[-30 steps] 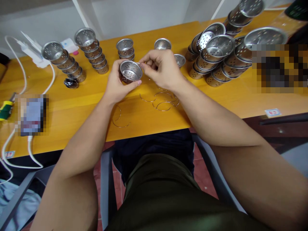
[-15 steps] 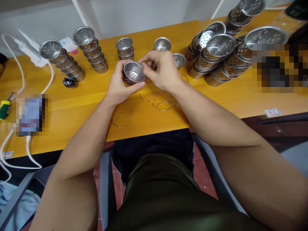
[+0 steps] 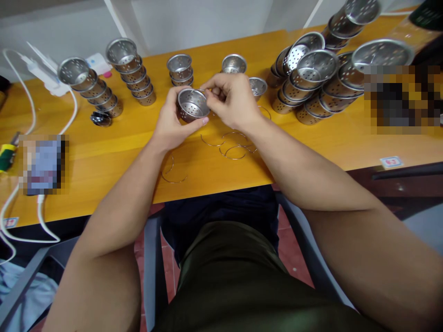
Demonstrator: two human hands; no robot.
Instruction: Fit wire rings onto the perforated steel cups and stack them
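A perforated metal cup (image 3: 192, 107) with a rolled rim is tilted with its mouth toward me. My left hand (image 3: 171, 115) wraps round its left side, the thumb along the front wall. At the cup's right rim, my right hand (image 3: 226, 99) has thumb and fingers pinched together; what lies between the fingertips is too small to make out. Thin wire rings and arcs (image 3: 232, 158) lie on the table below my right hand. Another curved wire (image 3: 175, 181) lies near my left forearm. Behind the hands stand a short cup stack (image 3: 180, 69) and a single-looking cup (image 3: 234, 63).
Tall stacks of perforated cups stand at left (image 3: 78, 74), centre left (image 3: 122, 53) and right (image 3: 316, 69). A phone (image 3: 44, 166) with a white cable lies at the left, near a power strip (image 3: 48, 76). The wooden table's (image 3: 214, 180) front edge is close to me.
Almost nothing differs. Both hands stay on the cup, with only a very slight shift of the right fingers at its rim.
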